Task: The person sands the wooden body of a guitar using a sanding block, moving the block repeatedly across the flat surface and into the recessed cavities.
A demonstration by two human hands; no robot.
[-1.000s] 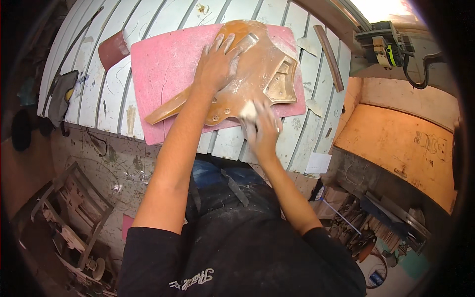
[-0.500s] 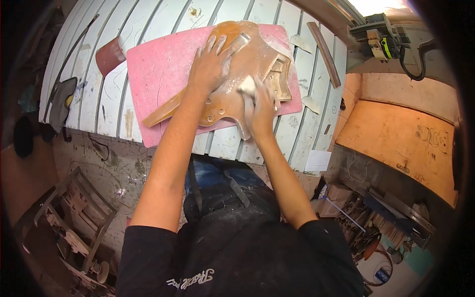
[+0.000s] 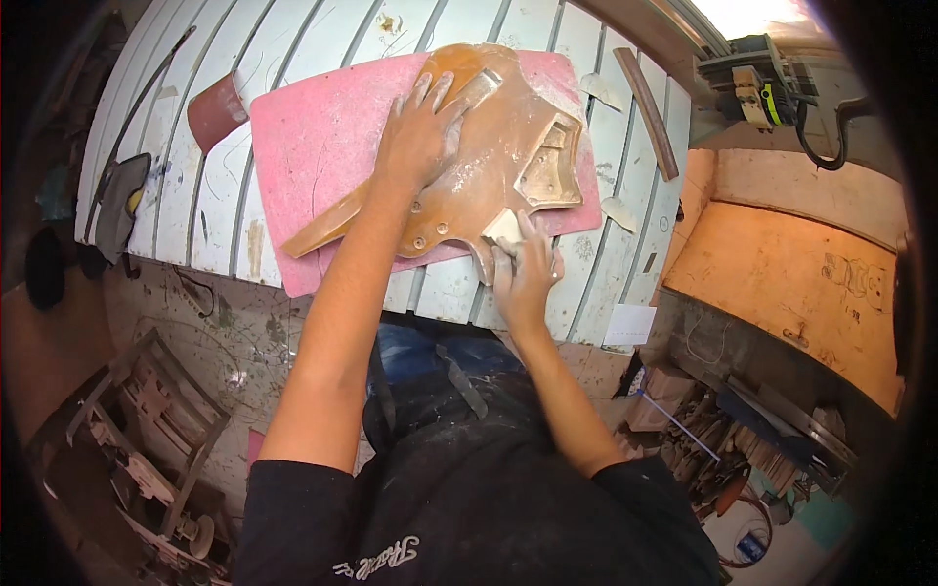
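An orange-brown wooden guitar body (image 3: 498,146), streaked with white dust, lies on a pink mat (image 3: 313,137). Its routed cavity (image 3: 552,166) is at the right, with several round holes near its lower edge. My left hand (image 3: 420,137) rests on the body with fingers spread, near a rectangular recess (image 3: 479,90). Between the fingertips of my right hand (image 3: 528,269) is a pale piece of sandpaper (image 3: 503,228), pressed on the lower right of the body, below the cavity. White dust coats my fingers.
The mat lies on a white slatted table (image 3: 225,186). A brown-red sandpaper sheet (image 3: 217,112) is at the left, a dark wooden strip (image 3: 647,112) at the right. Two pale scraps (image 3: 618,214) lie right of the mat. A white paper (image 3: 629,324) sits at the near right edge.
My right hand has slid the sandpaper downward and slightly right across the guitar body, uncovering the cavity. My left hand has stayed in place on the body.
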